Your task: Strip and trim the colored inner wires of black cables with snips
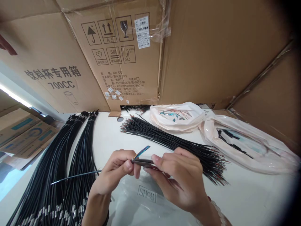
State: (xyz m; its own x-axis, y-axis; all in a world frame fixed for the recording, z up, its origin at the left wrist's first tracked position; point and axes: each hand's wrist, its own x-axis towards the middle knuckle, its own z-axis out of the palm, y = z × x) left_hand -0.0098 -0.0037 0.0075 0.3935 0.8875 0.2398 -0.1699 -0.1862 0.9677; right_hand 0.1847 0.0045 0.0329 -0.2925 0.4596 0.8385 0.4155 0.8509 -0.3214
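My left hand [117, 171] pinches a black cable between thumb and forefinger. Thin coloured wires [142, 152], blue, yellow and dark, fan up out of the cable's end. The cable's other part [77, 175] sticks out behind this hand to the left and ends in a silvery tip. Between the two hands lies a slim dark grey piece [144, 162], flat in look; its kind is not clear. My right hand [180, 175] grips the right end of that piece with thumb and fingers. The two hands are close together but apart, above a clear plastic bag [131, 197] marked RoHS.
Bundles of black cables with silvery ends [54, 157] lie at the left. Another cable bundle [162, 133] lies behind my hands. Two rolled-down white bags [178, 125] hold small parts at the back right. Large cardboard boxes [131, 75] wall off the table's back.
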